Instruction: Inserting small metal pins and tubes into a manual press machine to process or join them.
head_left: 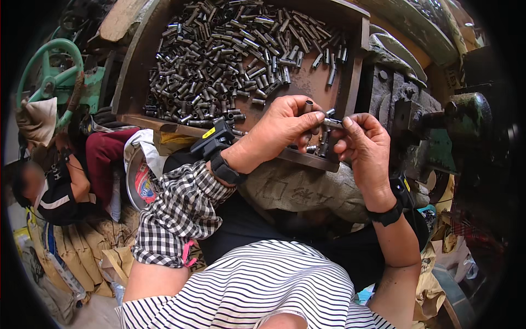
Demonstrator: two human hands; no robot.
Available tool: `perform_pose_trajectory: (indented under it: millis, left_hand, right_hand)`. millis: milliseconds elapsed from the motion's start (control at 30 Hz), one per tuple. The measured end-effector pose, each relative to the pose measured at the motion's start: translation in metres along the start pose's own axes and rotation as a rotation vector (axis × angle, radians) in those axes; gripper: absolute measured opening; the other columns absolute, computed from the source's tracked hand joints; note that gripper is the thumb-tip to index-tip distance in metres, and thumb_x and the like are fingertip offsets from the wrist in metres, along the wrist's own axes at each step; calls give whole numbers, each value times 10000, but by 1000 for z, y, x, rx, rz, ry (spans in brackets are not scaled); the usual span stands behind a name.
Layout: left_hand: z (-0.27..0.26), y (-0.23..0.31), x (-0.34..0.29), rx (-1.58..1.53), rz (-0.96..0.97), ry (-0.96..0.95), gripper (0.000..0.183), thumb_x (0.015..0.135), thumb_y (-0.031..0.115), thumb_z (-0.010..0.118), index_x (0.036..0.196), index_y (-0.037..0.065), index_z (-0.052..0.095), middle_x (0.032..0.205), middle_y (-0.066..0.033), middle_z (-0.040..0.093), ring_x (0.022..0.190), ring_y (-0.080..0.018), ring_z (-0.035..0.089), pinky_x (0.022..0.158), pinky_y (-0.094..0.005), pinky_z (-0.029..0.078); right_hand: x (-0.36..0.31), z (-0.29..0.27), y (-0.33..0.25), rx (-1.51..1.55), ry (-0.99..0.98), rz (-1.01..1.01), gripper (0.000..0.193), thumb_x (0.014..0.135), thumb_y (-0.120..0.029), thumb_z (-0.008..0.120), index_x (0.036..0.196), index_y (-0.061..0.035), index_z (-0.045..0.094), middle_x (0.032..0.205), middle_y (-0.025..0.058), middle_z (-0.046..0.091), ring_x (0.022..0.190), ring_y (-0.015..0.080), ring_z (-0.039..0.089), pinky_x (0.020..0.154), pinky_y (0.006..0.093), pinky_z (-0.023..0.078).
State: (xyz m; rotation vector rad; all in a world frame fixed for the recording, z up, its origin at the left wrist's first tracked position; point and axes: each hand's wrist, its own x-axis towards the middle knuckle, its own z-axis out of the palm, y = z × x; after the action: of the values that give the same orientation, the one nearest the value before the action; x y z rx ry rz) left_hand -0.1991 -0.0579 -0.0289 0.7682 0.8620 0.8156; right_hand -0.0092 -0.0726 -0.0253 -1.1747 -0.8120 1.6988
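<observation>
Small dark metal tubes (213,71) lie heaped in a brown shallow tray (354,82) in front of me. Over the tray's near right corner, my left hand (285,127) is closed, with a short metal tube (309,106) standing up between its thumb and fingers. My right hand (366,143) pinches the right end of another metal piece (332,124), which lies across the gap to the left fingertips. How the two pieces meet is too small to tell. Below the fingers, a few more tubes (323,147) sit against the tray's near wall.
A dark, greasy machine (466,137) stands close on my right. Grey cloth (307,189) hangs below the tray. At the left, another person (66,181) sits near a green handwheel (52,79). A round metal basin (136,178) stands beside my left sleeve.
</observation>
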Motion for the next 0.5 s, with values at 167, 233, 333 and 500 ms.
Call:
perform_pose_trajectory:
  millis: [167,233,333,500]
  left_hand:
    - [5,-4,1,-62,-32,29,128,906,149,586,948,30,570,657,34,504,490,-21,461,424,-177,442]
    - [3,-7,1,-108,-50,-16,161,911,154,580,983,10,567,675,32,526,503,-26,486,425,-183,437]
    - [16,-6,-2,651,228,99,208,904,136,583,1041,-18,552,689,-22,573,538,-77,545,437,-204,445]
    - [19,-17,-6,1294,880,70,420,742,-26,610,1147,-57,504,905,-191,617,712,-283,644,561,-327,525]
  right_hand:
    - [-1,0,1,70,31,12,148,890,-142,604,901,-14,530,756,93,654,548,93,623,442,184,474]
    - [-2,0,1,86,13,11,145,889,-138,605,899,-15,528,755,94,654,547,92,621,442,183,474]
    - [-1,-3,4,103,-3,9,136,887,-128,605,892,-16,528,747,97,654,539,91,616,438,184,472]
    - [0,-10,6,139,-110,30,128,883,-121,610,878,-21,531,732,100,652,512,90,600,417,184,456]
